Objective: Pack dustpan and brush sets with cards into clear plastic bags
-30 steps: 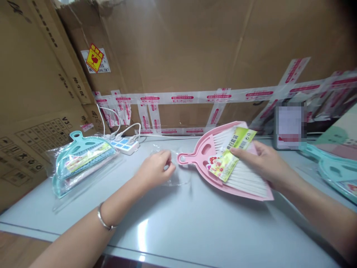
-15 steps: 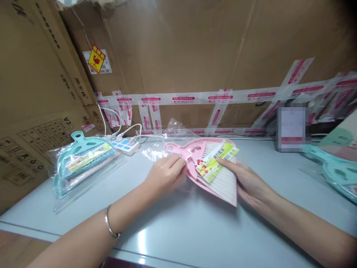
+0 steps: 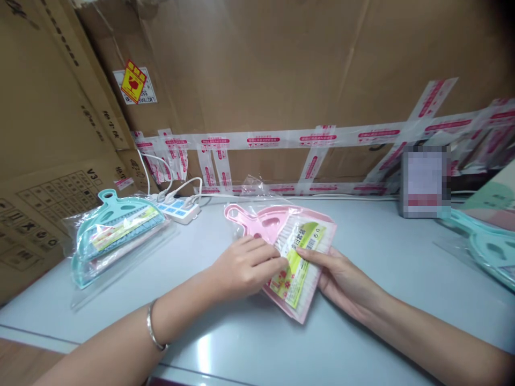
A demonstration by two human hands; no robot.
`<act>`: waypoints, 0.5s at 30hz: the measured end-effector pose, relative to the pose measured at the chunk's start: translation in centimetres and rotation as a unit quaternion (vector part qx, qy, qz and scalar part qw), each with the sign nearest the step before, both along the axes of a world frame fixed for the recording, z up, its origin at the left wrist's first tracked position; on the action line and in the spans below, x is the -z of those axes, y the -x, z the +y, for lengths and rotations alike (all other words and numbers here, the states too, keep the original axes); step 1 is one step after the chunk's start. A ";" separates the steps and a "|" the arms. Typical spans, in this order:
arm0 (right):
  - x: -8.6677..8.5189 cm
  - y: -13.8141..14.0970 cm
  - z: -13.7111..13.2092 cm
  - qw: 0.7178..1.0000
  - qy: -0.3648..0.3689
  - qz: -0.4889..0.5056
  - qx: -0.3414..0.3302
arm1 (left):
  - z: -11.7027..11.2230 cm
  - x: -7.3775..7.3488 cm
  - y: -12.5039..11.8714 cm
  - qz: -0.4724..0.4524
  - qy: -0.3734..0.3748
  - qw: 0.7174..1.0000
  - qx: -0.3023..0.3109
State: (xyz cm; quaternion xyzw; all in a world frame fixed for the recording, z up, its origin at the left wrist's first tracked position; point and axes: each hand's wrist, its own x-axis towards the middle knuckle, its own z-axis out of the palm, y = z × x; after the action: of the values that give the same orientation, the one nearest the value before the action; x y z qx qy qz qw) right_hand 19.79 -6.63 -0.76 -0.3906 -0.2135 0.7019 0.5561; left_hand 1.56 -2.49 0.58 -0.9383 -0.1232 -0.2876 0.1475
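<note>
A pink dustpan (image 3: 277, 214) is held above the table, its looped handle toward the back left. Against it lies a small brush with white bristles (image 3: 322, 230), with a yellow-green label card (image 3: 298, 268) over them. My left hand (image 3: 251, 265) is closed over the brush's handle end, fingertips at the card's edge; the handle itself is hidden beneath it. My right hand (image 3: 341, 276) grips the dustpan's wide edge from the right, thumb on top of the card and fingers underneath. Clear plastic film (image 3: 257, 186) shows behind the dustpan.
On the left lies a bagged turquoise dustpan set (image 3: 116, 230). Another turquoise dustpan (image 3: 491, 246) is at the right edge. A white power strip (image 3: 181, 209) with plugged cables, a blurred-out device (image 3: 425, 182) and a taped cardboard box (image 3: 261, 69) line the grey table's (image 3: 362, 343) back.
The dustpan and brush have turned, their wide edge swinging toward me and left. My left hand has moved right onto the card's edge; my right hand has come slightly down and left.
</note>
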 end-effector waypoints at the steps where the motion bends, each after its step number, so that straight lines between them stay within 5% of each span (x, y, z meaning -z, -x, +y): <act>1: 0.0 0.0 0.1 1.000 -0.005 0.006 0.006 | -0.1 0.0 0.0 0.012 0.008 1.000 0.013; 4: 0.0 -0.3 0.6 0.999 -0.010 0.015 0.051 | -0.3 -0.2 0.1 -0.010 0.044 0.999 0.015; 8: -0.5 -0.8 1.1 0.992 0.001 0.032 0.126 | 0.1 -0.2 0.5 -0.215 0.110 0.962 -0.124; 12: -0.7 -1.0 1.1 0.986 -0.020 0.058 0.157 | 1.8 0.5 0.7 -0.397 0.346 0.818 -0.231; 15: -0.3 -0.8 0.9 0.984 -0.037 0.065 0.159 | 2.3 1.3 -0.1 -0.442 0.589 0.655 -0.168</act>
State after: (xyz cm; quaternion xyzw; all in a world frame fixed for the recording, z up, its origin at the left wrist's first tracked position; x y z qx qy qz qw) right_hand 20.62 -5.72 -0.42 -0.3518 -0.1382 0.6204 0.6873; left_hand 1.63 -0.23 -0.68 -0.5541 -0.4732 -0.5056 -0.4620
